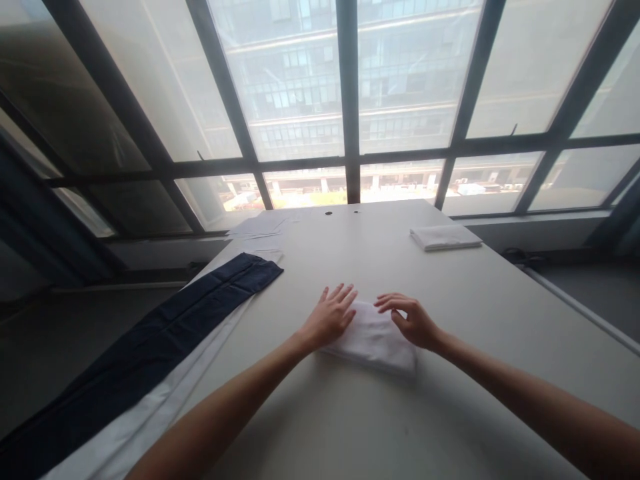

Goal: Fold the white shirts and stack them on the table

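A folded white cloth (374,341) lies on the white table (410,280) in front of me. My left hand (331,315) rests flat on the cloth's left end, fingers stretched out and slightly spread. My right hand (411,320) sits on the cloth's right side, fingers bent and apart, fingertips touching the fabric. Neither hand grips anything.
A long dark blue garment (150,347) lies over a white one (150,417) along the table's left edge. A folded white stack (445,237) sits at the far right, loose white papers (257,227) at the far left. Large windows stand behind the table.
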A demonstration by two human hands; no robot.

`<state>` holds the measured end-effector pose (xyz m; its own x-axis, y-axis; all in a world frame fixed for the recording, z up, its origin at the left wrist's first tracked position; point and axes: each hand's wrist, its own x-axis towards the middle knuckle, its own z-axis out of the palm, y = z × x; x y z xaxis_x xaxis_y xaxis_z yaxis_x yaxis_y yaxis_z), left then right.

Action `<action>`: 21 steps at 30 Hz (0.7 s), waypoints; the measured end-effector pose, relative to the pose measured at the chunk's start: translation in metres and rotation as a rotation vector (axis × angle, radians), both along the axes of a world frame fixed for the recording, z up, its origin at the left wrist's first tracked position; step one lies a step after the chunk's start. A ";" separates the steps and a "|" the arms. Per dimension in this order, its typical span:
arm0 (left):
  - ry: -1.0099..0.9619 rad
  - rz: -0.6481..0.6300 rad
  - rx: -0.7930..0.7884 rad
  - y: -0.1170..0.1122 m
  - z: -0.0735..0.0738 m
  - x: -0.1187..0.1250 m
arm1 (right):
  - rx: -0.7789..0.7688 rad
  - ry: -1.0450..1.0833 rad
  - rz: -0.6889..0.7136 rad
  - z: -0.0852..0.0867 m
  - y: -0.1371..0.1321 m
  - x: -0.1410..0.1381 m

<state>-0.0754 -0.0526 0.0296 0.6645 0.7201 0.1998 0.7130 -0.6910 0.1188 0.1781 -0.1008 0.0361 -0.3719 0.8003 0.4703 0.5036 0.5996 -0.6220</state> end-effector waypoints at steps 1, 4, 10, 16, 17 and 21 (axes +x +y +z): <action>-0.001 -0.069 -0.001 -0.005 0.002 0.008 | 0.020 -0.003 -0.143 -0.002 -0.002 -0.010; 0.018 -0.154 -0.035 -0.013 0.001 0.025 | -0.013 -0.209 -0.325 -0.015 -0.017 -0.041; 0.033 -0.020 -0.151 -0.001 -0.009 -0.001 | -0.088 -0.512 -0.233 -0.045 -0.054 -0.025; -0.200 0.193 -0.313 0.013 -0.012 -0.055 | -0.213 -0.284 -0.306 -0.045 -0.063 0.029; -0.297 0.239 -0.309 0.013 -0.010 -0.062 | -0.241 -0.175 -0.369 -0.042 -0.062 0.037; -0.616 0.433 -0.424 0.004 0.005 -0.084 | -0.543 0.282 -0.500 -0.029 -0.069 0.061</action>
<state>-0.1591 -0.0486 0.0345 0.1763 0.9800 0.0918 0.6273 -0.1838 0.7568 0.2390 -0.1702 0.0071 0.1676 0.9858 -0.0110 0.4128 -0.0803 -0.9073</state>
